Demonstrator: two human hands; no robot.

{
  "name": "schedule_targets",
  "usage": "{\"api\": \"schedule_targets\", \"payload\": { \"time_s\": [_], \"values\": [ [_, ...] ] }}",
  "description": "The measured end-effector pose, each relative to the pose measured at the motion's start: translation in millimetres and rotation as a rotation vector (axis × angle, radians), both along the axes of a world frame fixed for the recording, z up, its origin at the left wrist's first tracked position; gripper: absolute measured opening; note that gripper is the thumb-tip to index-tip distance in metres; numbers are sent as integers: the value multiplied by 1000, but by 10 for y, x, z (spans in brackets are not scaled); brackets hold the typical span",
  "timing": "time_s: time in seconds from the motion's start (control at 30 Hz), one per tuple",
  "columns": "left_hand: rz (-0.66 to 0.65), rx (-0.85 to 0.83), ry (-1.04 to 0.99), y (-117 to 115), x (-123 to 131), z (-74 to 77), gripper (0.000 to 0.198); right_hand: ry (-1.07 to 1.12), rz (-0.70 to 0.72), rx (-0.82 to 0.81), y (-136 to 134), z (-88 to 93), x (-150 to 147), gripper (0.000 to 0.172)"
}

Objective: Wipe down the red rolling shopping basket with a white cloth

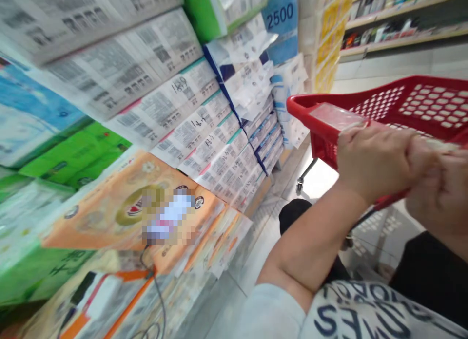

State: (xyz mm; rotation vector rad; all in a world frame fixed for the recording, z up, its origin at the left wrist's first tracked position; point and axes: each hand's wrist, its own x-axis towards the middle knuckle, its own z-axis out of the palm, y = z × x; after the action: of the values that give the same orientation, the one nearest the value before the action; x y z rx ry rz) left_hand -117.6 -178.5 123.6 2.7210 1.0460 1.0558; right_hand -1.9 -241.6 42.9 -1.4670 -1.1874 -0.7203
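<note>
My left hand point(376, 156) is closed over the handle of a red plastic shopping cart point(376, 98), its knuckles facing up. Right beside it, my right hand point(438, 178) is curled on the same handle, touching or nearly touching the left one. Motion blur softens its fingers. A clear panel point(338, 116) is set in the handle near the left hand. The cart's perforated basket opens away from me, and one caster point(300, 185) shows on the floor.
Stacked packs of tissue paper point(204, 134) with price labels rise on the left. An orange carton point(109, 207) below them bears a lit phone point(171, 215) with a cable point(159, 290). Stocked shelves point(398, 34) stand at the back right. Pale floor tiles point(252, 246) run between.
</note>
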Motion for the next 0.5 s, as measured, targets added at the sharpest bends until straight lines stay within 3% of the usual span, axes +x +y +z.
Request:
{"api": "schedule_targets", "payload": {
  "time_s": [0.13, 0.33, 0.43, 0.5],
  "values": [
    [-77, 77, 25, -1, 26, 83, 30, -299, 96, -39, -148, 250, -18, 18],
    [-260, 179, 326, -22, -82, 292, 38, -280, 197, -84, -423, 420, -168, 11],
    [-289, 254, 340, -148, -134, 243, 41, -268, 236, -88, -555, 427, -163, 12],
    [-286, 307, 185, -282, -191, 148, 41, -253, 248, -70, -636, 425, -147, 14]
  ]
}}
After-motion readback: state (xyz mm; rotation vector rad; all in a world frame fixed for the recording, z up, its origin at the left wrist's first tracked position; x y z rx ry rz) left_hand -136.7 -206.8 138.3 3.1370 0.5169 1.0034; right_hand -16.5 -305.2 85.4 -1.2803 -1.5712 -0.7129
